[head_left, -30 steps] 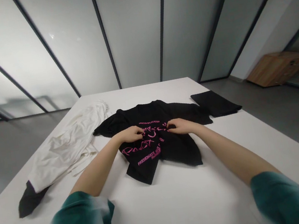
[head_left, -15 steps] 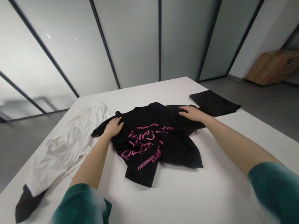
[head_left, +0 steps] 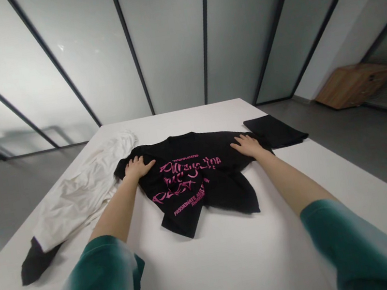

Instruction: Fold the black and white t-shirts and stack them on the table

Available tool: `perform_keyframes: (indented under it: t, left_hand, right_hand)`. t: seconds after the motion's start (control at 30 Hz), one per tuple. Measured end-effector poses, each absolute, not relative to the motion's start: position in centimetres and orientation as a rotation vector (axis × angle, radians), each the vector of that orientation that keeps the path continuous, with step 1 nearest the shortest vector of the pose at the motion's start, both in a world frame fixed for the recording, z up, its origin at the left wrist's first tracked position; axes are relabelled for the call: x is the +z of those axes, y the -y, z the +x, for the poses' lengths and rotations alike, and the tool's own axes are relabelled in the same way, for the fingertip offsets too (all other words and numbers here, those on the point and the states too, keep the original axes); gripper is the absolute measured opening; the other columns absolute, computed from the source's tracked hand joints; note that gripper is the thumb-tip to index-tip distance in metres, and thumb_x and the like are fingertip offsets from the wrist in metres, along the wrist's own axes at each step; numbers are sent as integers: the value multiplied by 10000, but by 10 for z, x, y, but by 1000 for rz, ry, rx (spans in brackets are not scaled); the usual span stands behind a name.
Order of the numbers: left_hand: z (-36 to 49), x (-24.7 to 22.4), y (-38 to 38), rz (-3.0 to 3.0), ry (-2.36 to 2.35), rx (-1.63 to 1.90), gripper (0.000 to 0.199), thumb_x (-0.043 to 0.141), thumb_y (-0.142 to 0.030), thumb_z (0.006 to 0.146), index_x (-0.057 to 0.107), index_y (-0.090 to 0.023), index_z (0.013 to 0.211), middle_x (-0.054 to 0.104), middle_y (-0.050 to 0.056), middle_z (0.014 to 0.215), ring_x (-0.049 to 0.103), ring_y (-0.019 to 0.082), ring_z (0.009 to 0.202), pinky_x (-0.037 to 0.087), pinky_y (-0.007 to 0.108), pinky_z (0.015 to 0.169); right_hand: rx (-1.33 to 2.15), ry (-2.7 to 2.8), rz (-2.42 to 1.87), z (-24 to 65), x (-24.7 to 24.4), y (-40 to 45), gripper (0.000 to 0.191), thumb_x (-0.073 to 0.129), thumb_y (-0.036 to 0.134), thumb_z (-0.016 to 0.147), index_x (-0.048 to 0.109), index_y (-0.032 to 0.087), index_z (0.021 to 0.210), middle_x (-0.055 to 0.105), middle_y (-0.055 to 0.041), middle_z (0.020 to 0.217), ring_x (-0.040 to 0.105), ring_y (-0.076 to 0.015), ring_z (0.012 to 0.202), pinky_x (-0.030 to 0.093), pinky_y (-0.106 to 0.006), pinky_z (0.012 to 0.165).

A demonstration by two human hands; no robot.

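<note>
The person's left hand (head_left: 138, 167) and right hand (head_left: 248, 146) lie open, palms down and fingers spread, on the upper corners of a black T-shirt (head_left: 200, 188) with pink lettering, on a white tabletop (head_left: 234, 261). The shirt's long axis runs away from the person, with its collar at the far side and its rumpled lower edge nearest the body, between the hands and below them. Just left of it lies a crumpled white garment (head_left: 79, 192) with a black end (head_left: 35, 262) trailing toward the tabletop's edge. Just past the right hand sits a folded black garment (head_left: 274, 131). Farther off, a low wooden box (head_left: 355, 85) stands on the floor.
</note>
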State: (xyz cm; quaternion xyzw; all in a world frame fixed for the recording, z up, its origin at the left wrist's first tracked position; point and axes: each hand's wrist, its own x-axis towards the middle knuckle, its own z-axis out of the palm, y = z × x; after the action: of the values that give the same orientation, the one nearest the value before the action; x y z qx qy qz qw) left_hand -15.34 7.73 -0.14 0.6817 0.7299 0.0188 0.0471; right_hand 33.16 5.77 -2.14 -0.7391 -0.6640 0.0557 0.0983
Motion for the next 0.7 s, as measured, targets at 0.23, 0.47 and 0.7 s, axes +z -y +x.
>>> perform_keyframes:
  t: [0.23, 0.47, 0.7]
  left_hand:
    - [-125, 25, -56, 2426, -2140, 345, 633, 532, -404, 874, 465, -109, 1430, 481, 213, 1474, 439, 377, 1354, 366, 486, 1091]
    - [-41, 38, -27, 2601, -1052, 476, 474, 484, -501, 934, 661, -158, 1209, 653, 125, 1285, 578, 277, 1211, 395, 398, 1085]
    - [0, 33, -4, 2552, -679, 161, 371, 609, -509, 866, 702, -176, 1003, 701, 72, 1059, 644, 223, 985, 472, 307, 889]
  right_hand:
    - [66, 1792, -1900, 344, -4, -50, 419, 402, 229, 915, 683, 133, 1211, 659, -159, 1266, 578, -282, 1219, 419, -406, 1068]
    - [-182, 1420, -2175, 377, 23, -18, 375, 435, 236, 881, 712, 144, 1116, 680, -173, 1147, 629, -324, 1063, 465, -473, 939]
    - [11, 1439, -2601, 390, 19, -11, 586, 482, 623, 867, 736, 112, 998, 702, -210, 1021, 626, -395, 1032, 424, -551, 912]
